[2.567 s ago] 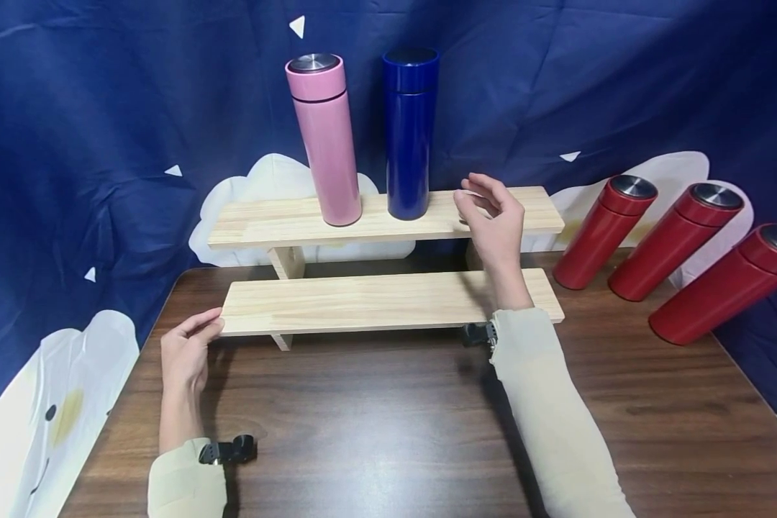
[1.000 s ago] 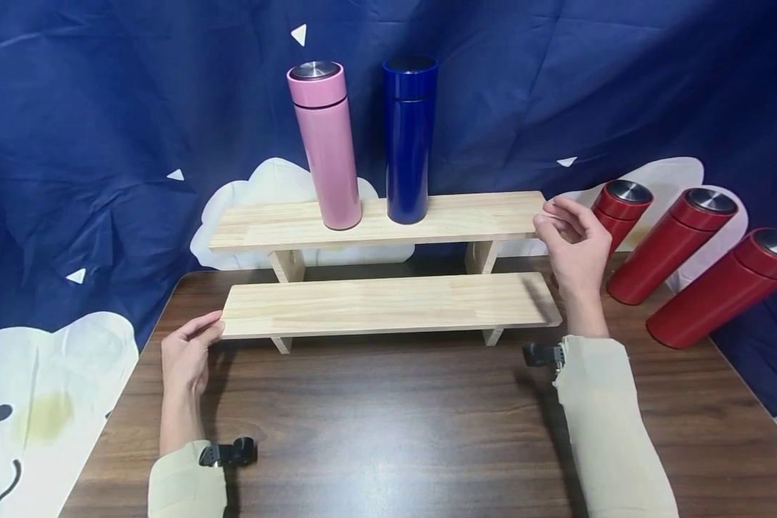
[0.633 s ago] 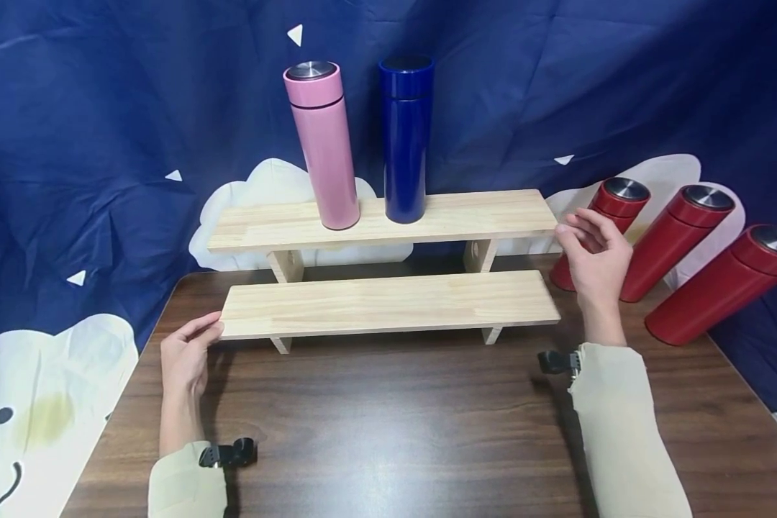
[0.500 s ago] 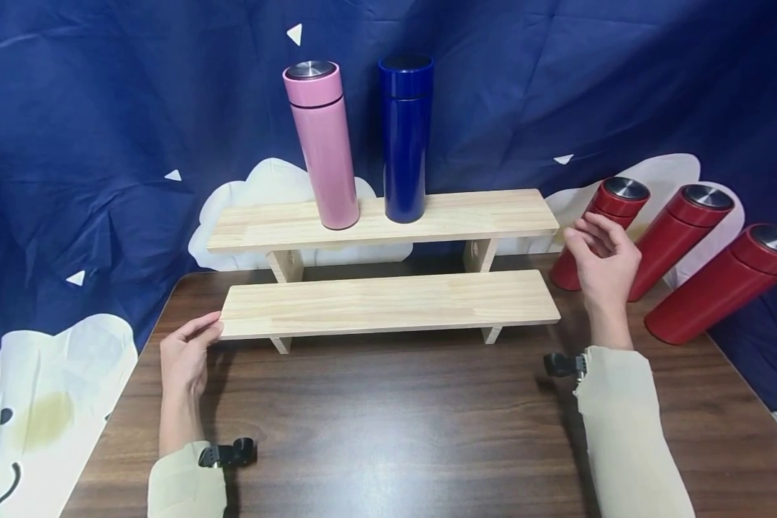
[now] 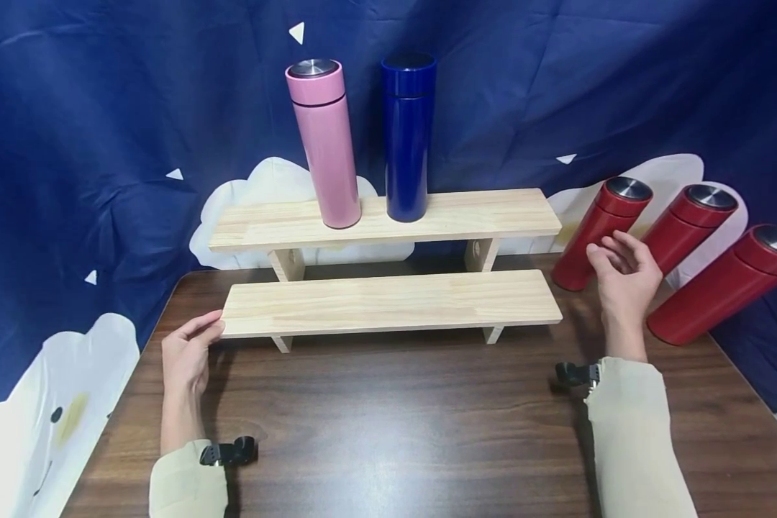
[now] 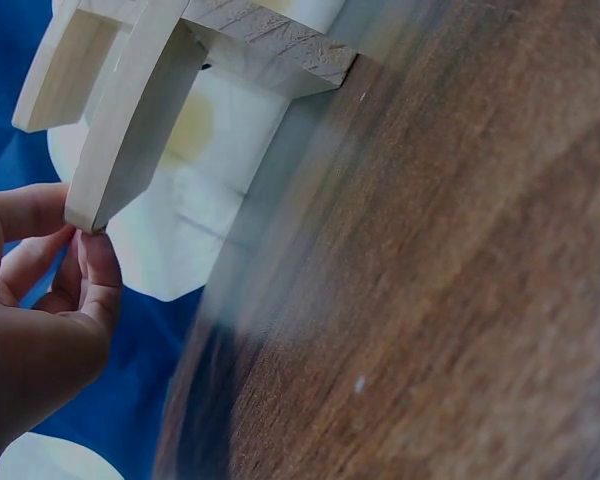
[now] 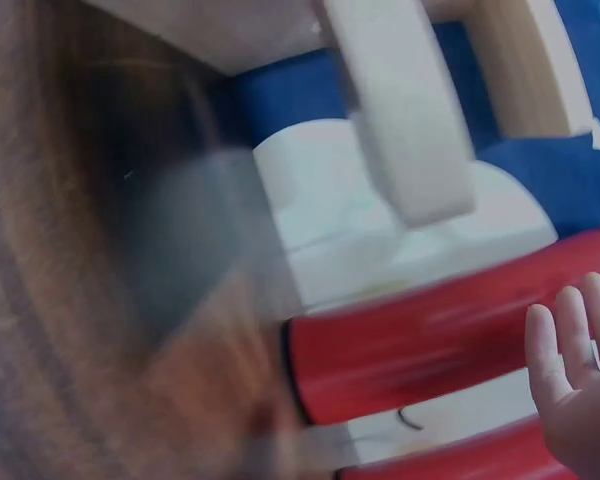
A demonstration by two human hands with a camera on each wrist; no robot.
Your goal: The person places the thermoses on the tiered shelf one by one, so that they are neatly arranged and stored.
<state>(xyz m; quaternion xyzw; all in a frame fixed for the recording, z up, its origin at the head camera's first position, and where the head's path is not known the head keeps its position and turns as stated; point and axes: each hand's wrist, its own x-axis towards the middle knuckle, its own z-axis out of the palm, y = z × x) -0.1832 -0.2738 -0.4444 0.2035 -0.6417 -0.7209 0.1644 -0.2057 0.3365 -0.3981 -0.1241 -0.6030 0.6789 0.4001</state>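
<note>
A two-tier wooden shelf stands on the table, its lower board (image 5: 388, 306) nearer to me than its upper board (image 5: 479, 212). My left hand (image 5: 186, 352) pinches the left end of the lower board between thumb and fingers, as the left wrist view also shows. Beyond the shelf's right end, my right hand (image 5: 626, 284) hovers with loosely bent fingers and nothing in them. It is nearest to the leftmost red thermos bottle (image 5: 598, 226), overlapping its right side in the head view. In the right wrist view the fingers (image 7: 570, 335) appear beside that red bottle.
A pink thermos bottle (image 5: 326, 158) and a blue thermos bottle (image 5: 409, 144) stand upright on the upper board. Two more red bottles, a middle one (image 5: 676, 234) and a right one (image 5: 719, 295), stand at the table's right. A blue curtain (image 5: 168, 86) hangs behind the brown table (image 5: 388, 417).
My right hand has moved from over the upper board, past the shelf's right end, to the right and nearer me, beside the red bottles. My left hand has stayed on the lower board's end.
</note>
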